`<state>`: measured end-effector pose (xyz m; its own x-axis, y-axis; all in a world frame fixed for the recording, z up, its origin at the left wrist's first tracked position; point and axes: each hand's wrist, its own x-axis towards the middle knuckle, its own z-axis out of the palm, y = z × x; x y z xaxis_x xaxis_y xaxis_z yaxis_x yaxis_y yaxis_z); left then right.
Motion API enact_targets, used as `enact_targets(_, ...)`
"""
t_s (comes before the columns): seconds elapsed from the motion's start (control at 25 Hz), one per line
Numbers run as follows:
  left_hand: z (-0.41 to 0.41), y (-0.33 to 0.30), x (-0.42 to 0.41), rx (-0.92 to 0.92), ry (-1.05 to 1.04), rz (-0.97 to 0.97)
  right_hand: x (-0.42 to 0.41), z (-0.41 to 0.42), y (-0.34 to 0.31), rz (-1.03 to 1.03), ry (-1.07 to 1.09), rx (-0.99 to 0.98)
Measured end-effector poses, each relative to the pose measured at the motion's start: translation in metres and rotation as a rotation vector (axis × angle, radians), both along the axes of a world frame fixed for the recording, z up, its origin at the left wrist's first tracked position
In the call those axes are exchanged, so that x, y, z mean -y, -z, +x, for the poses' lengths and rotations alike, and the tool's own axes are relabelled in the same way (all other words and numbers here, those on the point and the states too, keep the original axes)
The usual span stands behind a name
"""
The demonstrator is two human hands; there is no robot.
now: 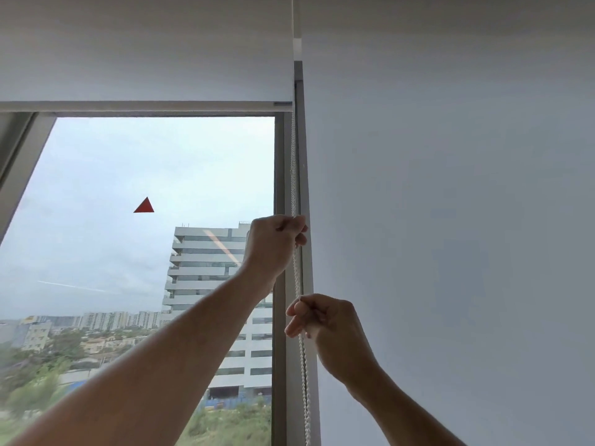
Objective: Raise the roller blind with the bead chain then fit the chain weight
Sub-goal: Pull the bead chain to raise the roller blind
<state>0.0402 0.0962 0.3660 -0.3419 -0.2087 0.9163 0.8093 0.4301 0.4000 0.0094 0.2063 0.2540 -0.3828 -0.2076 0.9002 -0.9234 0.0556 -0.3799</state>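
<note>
While the roller blind (145,49) hangs with its bottom bar (138,106) high across the top of the window (128,220), I see both of the person's bare hands on the white bead chain (293,162) at the pane's right edge. My left hand (277,239), arm stretched up from the lower left, is the higher of the two; its fingers are curled tight and its grip pinches the chain just beside the grey window frame (279,175). My right hand (325,320) sits lower and to the right, against the white wall (450,204), its thumb and fingers closed on the same chain where it runs down past the knuckles. Between the two hands the chain hangs nearly straight; below the right hand it continues to the bottom edge of the view. Above the left hand it climbs along the frame and disappears behind the end of the bottom bar. A small red triangle sticker (144,206) marks the glass to the left of the raised hand. Beyond the pane stand a pale multi-storey building (206,268), lower blocks and green trees under an overcast sky. The chain weight is not something I can pick out from this view.
</note>
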Motion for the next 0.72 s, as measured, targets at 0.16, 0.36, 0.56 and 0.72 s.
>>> enact_targets(0.16, 0.005, 0.004, 0.001, -0.033, -0.01, -0.01, -0.018, 0.002, -0.021, -0.012, -0.088, 0.074)
enact_targets(0.36, 0.009, 0.027, -0.009, -0.045, -0.039, -0.084, -0.027, 0.008, -0.073, -0.193, 0.007, 0.085)
enact_targets(0.56, 0.011, 0.049, -0.015, -0.058, -0.04, -0.15, -0.018, 0.025, -0.122, -0.159, 0.037, 0.159)
enact_targets(0.72, 0.011, 0.062, -0.018, -0.072, -0.088, -0.251, -0.007, 0.04, -0.145, -0.156, 0.011, 0.168)
